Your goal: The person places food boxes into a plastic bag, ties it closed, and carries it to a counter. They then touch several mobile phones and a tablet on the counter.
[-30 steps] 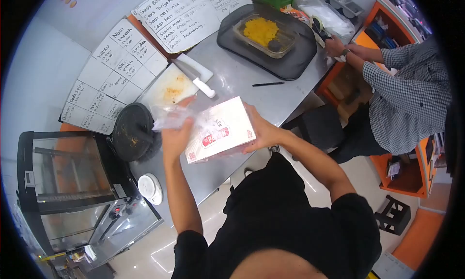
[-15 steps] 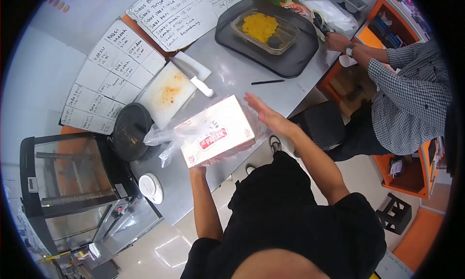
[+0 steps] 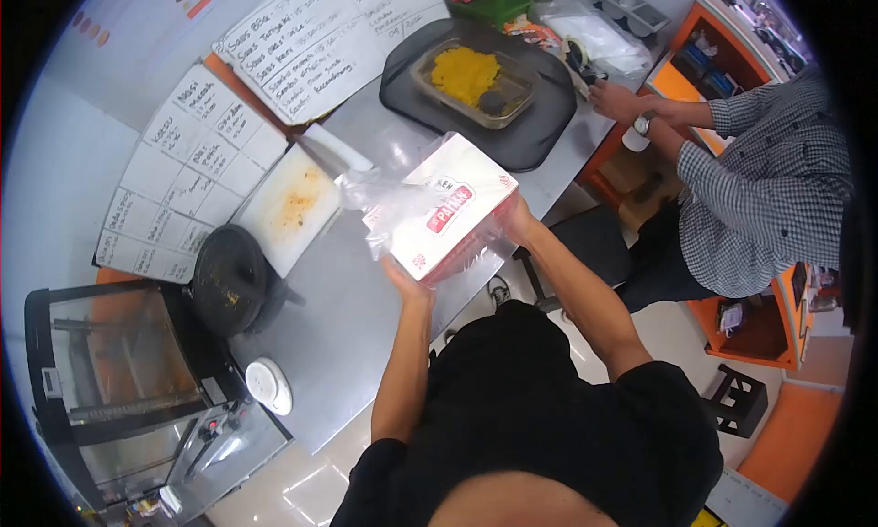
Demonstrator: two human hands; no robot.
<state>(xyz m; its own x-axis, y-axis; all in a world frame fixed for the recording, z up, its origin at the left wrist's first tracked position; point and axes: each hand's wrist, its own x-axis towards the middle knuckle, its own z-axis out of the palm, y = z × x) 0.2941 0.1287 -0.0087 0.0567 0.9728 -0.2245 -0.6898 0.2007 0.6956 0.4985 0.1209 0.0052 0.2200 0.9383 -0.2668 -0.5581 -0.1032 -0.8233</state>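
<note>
Both hands hold a white and red food box (image 3: 476, 166) with a red label on its lid. A clear plastic bag (image 3: 389, 202) is around it, its loose end gathered at the box's left side. My left hand (image 3: 409, 282) grips the near left corner, fingers mostly hidden beneath. At the right end, my right hand (image 3: 519, 221) is closed on the box's side, its fingers partly hidden. The box is over the steel table (image 3: 334, 303), slightly tilted in view.
A stained white cutting board (image 3: 293, 211), dark round pan (image 3: 229, 280) and white round container (image 3: 268, 386) lie to the left. Behind stands a black tray (image 3: 549, 129) with a tub of yellow food (image 3: 466, 74). A co-worker in a checked shirt (image 3: 768, 179) stands right.
My right hand has moved from open beside the box to gripping its right end. The box has shifted up and to the right in view and turned slightly.
</note>
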